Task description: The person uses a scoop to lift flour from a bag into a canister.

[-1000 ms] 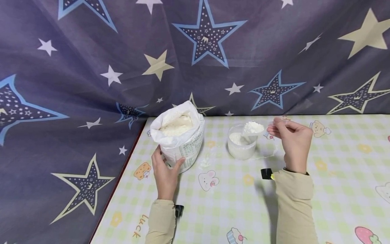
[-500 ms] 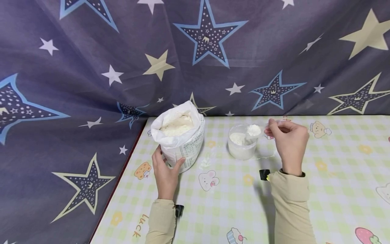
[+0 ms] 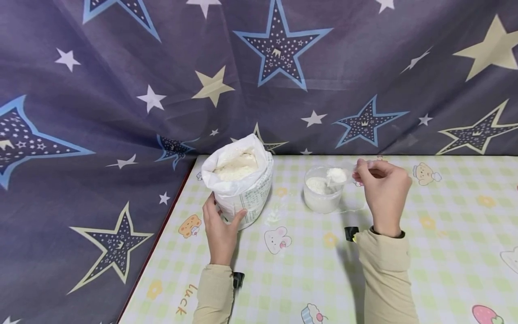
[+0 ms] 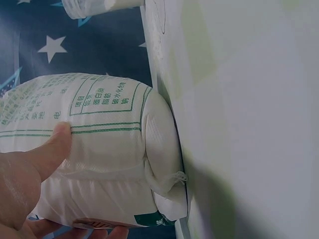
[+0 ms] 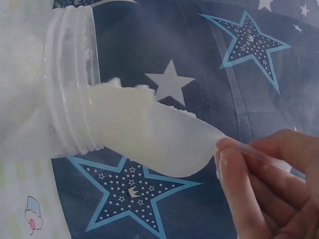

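Observation:
On the left of the head view, my left hand (image 3: 221,229) grips the lower side of an open white bag of flour (image 3: 255,195); its thumb (image 4: 55,144) lies on the green-printed side in the left wrist view. My right hand (image 3: 386,191) pinches the thin handle of a clear plastic scoop (image 5: 184,142). White flour (image 3: 336,175) is heaped at the scoop's front. The scoop is over the right rim of a round clear tub (image 3: 322,203), which has flour inside. In the right wrist view the scoop's tip overlaps the tub's mouth.
Spilled flour (image 3: 273,215) marks the checked tablecloth (image 3: 307,270) between bag and tub, with a thin trail right of the tub. A dark star-patterned curtain (image 3: 251,108) hangs along the back and left edges of the table.
My right hand has shifted slightly left and turned, tilting the scoop, and the flour heap on it looks smaller. My left hand and the bag have stayed in place.

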`<state>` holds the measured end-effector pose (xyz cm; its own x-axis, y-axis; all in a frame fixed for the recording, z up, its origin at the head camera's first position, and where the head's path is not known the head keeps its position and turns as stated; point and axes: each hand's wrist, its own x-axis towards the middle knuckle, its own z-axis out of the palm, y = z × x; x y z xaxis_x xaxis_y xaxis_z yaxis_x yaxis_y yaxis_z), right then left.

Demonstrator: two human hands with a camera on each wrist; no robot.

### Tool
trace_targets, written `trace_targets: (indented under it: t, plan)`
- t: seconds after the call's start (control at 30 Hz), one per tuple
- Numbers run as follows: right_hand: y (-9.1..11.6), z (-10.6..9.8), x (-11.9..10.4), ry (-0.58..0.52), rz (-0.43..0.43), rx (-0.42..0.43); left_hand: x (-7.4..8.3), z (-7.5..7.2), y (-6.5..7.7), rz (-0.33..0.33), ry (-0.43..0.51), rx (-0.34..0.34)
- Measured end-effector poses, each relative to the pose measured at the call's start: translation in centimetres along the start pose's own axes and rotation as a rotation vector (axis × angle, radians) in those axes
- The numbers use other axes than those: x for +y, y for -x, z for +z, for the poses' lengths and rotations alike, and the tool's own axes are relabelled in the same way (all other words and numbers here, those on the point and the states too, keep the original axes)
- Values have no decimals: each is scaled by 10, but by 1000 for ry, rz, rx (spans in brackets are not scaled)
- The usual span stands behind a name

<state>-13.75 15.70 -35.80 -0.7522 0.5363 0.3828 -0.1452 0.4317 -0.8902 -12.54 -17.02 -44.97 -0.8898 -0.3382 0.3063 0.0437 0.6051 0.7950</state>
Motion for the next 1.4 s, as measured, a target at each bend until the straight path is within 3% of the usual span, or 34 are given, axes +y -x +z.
trace_targets:
  t: [0.63, 0.77, 1.03, 1.4]
  plan:
    - [1, -5, -5, -16, -27, 39, 0, 1, 1, 4, 2, -5]
    - [-1, -2, -2, -139, 13, 29, -1, 1, 0, 9, -5, 1]
    - [-2, 9, 1, -526, 119, 10, -3, 2, -2, 9, -15, 10]
    - [-2, 30, -19, -713, 64, -20, -2, 2, -1, 11, -18, 11]
